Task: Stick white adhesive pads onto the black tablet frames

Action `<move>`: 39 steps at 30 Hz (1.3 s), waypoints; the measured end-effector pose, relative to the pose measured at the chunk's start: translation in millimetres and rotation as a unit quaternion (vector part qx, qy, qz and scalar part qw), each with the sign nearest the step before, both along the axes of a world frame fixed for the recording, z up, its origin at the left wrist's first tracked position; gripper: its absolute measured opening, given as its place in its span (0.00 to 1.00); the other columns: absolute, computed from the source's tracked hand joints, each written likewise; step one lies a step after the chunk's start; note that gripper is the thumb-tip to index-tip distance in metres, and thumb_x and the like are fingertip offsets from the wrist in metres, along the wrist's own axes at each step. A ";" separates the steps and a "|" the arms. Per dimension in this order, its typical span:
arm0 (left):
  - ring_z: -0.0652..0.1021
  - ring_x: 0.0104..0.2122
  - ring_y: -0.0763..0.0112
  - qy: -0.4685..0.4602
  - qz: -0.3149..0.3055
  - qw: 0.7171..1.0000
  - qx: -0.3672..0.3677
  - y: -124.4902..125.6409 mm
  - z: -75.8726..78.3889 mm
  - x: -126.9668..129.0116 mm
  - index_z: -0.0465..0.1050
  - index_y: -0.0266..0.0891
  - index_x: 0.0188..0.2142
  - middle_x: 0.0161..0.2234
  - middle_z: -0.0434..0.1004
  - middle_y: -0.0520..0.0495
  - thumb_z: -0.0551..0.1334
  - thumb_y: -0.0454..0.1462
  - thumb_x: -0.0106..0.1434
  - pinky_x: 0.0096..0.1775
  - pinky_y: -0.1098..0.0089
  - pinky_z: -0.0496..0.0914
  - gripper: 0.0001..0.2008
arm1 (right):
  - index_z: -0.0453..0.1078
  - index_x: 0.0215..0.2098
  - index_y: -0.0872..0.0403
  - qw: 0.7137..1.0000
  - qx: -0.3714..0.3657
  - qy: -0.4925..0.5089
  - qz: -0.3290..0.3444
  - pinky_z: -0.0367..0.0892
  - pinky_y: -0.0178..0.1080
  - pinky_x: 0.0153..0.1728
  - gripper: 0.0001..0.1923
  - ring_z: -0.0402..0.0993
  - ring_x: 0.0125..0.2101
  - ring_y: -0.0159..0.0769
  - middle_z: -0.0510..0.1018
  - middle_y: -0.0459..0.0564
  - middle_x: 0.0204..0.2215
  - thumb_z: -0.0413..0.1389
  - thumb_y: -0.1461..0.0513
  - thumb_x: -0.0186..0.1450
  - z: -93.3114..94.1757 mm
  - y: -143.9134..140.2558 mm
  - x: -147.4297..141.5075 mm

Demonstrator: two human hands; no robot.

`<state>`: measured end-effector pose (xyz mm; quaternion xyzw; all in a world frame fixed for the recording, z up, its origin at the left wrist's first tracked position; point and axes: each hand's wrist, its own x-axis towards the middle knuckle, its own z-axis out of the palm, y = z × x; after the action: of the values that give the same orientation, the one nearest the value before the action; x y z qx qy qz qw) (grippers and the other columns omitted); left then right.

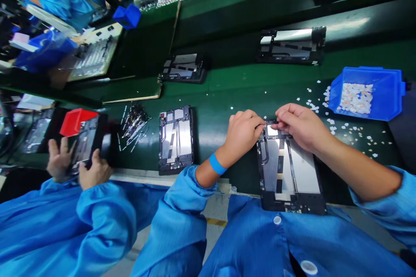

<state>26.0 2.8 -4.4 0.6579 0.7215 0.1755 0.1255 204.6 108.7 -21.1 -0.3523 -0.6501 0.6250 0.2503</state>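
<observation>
An opened tablet (pixel 303 169) lies close to my body, with silver battery plates and dark ribbon cables exposed in its black frame. My left hand (pixel 243 129) is over its far left corner, thumb and fingers pinched together. My right hand (pixel 300 124) is at the far edge, its fingertips also closed in a pinch. Anything held in either pinch is too small or hidden to make out. A bright square part (pixel 272 130) shows between the two hands. A blue band circles my left wrist.
A blue bin (pixel 386 95) of small white pieces stands right, with pieces scattered beside it. Other opened tablets lie left (pixel 175 138) and beyond (pixel 185 68), (pixel 290 46). Thin strips (pixel 134 123) are heaped left. A co-worker's hands (pixel 94 171) hold another device near a red bin (pixel 76 122).
</observation>
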 end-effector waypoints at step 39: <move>0.77 0.48 0.58 -0.121 0.040 0.992 -0.009 -0.3 -9.3 -4.4 0.82 0.47 0.42 0.45 0.81 0.49 0.68 0.33 0.64 0.53 0.58 0.67 0.09 | 0.78 0.42 0.56 0.696 0.649 -0.175 0.254 0.58 0.40 0.32 0.12 0.66 0.34 0.41 0.77 0.53 0.32 0.51 0.69 0.73 1.4 14.1 -6.3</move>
<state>21.5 2.6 -13.7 0.6010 0.7287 0.2517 0.2107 198.4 122.8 -19.7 -0.0271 -0.9911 0.0147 0.1298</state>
